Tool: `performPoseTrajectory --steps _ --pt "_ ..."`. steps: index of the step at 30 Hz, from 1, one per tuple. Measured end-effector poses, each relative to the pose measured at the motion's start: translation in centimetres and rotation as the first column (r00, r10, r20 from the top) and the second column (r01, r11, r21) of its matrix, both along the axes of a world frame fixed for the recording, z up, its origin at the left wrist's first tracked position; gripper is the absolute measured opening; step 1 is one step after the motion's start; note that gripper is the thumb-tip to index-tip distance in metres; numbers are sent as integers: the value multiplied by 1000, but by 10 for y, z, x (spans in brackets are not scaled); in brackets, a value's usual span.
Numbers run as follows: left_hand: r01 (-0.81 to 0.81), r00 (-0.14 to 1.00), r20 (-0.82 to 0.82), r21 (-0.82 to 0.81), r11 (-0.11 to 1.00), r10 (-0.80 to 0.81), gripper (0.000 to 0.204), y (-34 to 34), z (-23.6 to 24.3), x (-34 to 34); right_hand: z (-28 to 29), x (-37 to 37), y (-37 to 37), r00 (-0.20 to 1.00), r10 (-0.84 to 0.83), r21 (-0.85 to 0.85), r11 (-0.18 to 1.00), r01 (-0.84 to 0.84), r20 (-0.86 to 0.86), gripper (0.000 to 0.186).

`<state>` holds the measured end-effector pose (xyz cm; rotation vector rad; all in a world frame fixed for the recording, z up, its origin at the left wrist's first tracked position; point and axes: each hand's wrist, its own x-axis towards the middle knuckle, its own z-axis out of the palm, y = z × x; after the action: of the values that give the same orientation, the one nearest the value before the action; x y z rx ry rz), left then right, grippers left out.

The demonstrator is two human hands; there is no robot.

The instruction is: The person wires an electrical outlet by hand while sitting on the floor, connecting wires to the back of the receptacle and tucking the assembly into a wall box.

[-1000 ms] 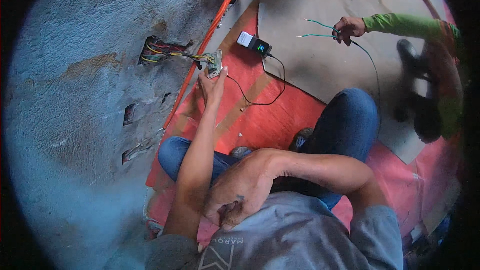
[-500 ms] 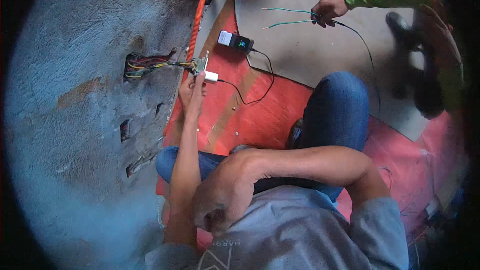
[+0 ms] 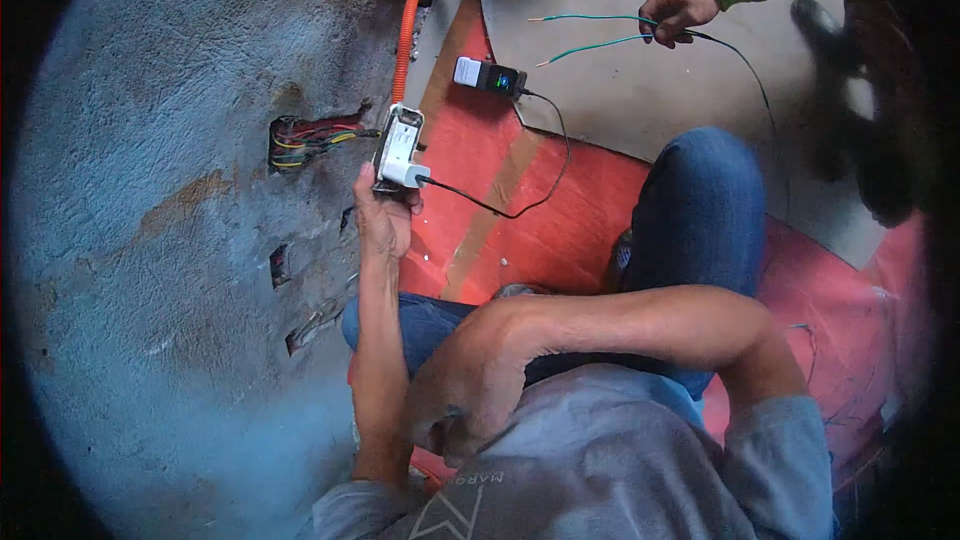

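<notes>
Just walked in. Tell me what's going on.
A seated person's left hand holds a white socket unit, with coloured wires running from it to a hole in the wall. A white plug sits on its front, and a black cable leads to a small device with a lit screen. The right hand is folded in over the lap. At upper right, a co-worker's hand holds two green wires, ends bare.

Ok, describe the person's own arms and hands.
The left hand and right hand are bare, with no glove showing. Both forearms are uncovered too, with no watch or bracelet visible. The upper arms wear short, loose grey sleeves.
</notes>
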<state>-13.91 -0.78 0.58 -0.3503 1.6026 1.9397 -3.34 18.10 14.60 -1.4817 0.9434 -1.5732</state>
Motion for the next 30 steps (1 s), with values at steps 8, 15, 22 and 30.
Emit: performPoseTrajectory --steps 8,15,22,30 --pt "-72 997 27 21 997 72 61 4 5 -2 -5 1 -3 999 -18 8 1000 19 -45 36" --pt "-68 998 12 62 996 67 64 8 6 2 -15 9 -8 997 -65 -18 998 64 -38 39" --pt "-67 998 -2 68 995 67 63 11 8 7 -11 6 -12 992 -37 41 998 43 -122 38" --pt "-22 1000 -9 26 999 22 56 9 4 6 -4 5 -5 996 -92 -24 995 92 20 38"
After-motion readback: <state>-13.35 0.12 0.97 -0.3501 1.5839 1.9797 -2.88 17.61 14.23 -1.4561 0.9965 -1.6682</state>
